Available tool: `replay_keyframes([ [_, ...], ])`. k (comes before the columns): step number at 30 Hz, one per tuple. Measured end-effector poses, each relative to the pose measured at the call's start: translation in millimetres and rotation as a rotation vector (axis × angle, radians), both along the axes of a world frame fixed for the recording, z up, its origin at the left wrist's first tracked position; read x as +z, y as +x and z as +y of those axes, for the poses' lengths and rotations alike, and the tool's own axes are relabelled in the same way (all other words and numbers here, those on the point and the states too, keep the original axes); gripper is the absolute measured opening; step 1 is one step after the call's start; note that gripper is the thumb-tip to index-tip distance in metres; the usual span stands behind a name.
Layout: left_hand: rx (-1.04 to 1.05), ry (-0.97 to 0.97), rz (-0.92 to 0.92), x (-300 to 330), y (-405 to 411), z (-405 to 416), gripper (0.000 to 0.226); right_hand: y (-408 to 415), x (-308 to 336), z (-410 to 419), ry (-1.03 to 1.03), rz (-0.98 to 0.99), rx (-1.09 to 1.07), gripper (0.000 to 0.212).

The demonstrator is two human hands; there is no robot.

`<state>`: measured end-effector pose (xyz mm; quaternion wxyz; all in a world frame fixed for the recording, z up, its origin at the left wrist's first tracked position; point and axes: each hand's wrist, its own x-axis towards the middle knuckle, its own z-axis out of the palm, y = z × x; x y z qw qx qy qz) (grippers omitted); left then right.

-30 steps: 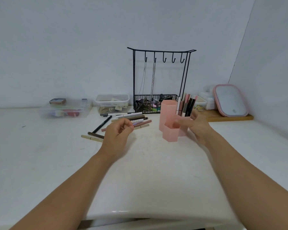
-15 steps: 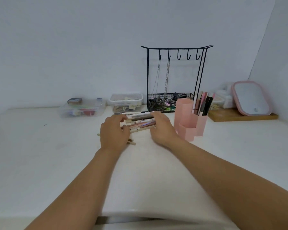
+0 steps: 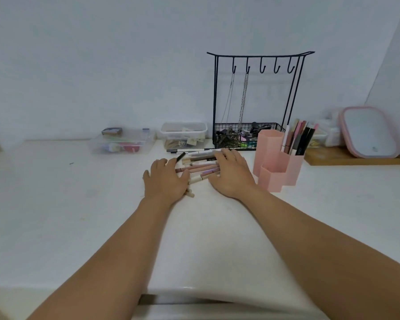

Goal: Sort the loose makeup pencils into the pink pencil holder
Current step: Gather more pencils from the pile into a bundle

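Both forearms run up from the bottom edge to frame centre over the white table (image 3: 56,215). Left hand (image 3: 165,181) lies palm down, fingers spread flat on the left ends of the pencils (image 3: 200,167), not curled round any; one beige pencil end pokes out under its heel. Right hand (image 3: 232,175) is also flat with fingers straight, pressing the pile's right ends. Neither hand grips anything. The pencils lie bunched between the two hands, mostly side by side, a black one tilted up by the left fingertips.

Just right of the right hand: the pink holder (image 3: 277,166), three joined tubes, upright. Its right rear tube holds several pencils standing up; I can't see into the tall left one or the short front one.

Behind the pile, a black wire rack (image 3: 259,98) with chains on two hooks and a basket of clutter. Left of it, two clear bins (image 3: 183,135). Right edge: pink-rimmed mirror (image 3: 367,132) leaning on a wooden board (image 3: 356,159).
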<state>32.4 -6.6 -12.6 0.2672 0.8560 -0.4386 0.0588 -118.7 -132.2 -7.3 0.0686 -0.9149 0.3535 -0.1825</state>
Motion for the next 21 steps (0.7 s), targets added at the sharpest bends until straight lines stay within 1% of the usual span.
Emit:
replay_keyframes([
  [2,-0.003,0.024,-0.008,-2.1,-0.6,-0.7,0.056,8.8,6.3,-1.6,0.013,0.031,0.042,0.073],
  [4,-0.005,0.033,-0.009,-3.6,-0.2,-2.3,0.058,25.5,13.2,-8.6,0.04,0.038,0.097,0.065],
  [6,-0.004,0.029,-0.008,-4.4,-0.6,-3.1,0.06,47.3,19.4,-20.2,0.035,0.049,0.127,0.061],
  [8,-0.005,0.038,-0.005,-5.5,0.6,-4.5,0.061,70.5,23.7,-34.7,0.019,0.11,0.092,0.065],
  [10,-0.006,0.052,-0.007,-6.6,0.9,-4.8,0.063,86.5,23.0,-48.0,0.048,0.183,0.023,0.072],
  [13,-0.009,0.075,-0.012,-8.4,0.4,-6.5,0.065,97.8,14.7,-57.8,0.074,0.202,-0.046,0.075],
  [15,-0.013,0.09,-0.014,-7.7,-0.9,-7.6,0.066,97.7,13.8,-55.6,0.047,0.2,-0.058,0.075],
  [19,0.011,0.145,-0.012,-4.5,-5.3,-4.9,0.066,85.9,17.2,-50.1,0.067,0.263,-0.081,0.07],
  [21,0.033,0.17,-0.014,-4.2,-9.7,-2.4,0.065,79.9,16.9,-42.8,0.05,0.242,-0.089,0.065],
])
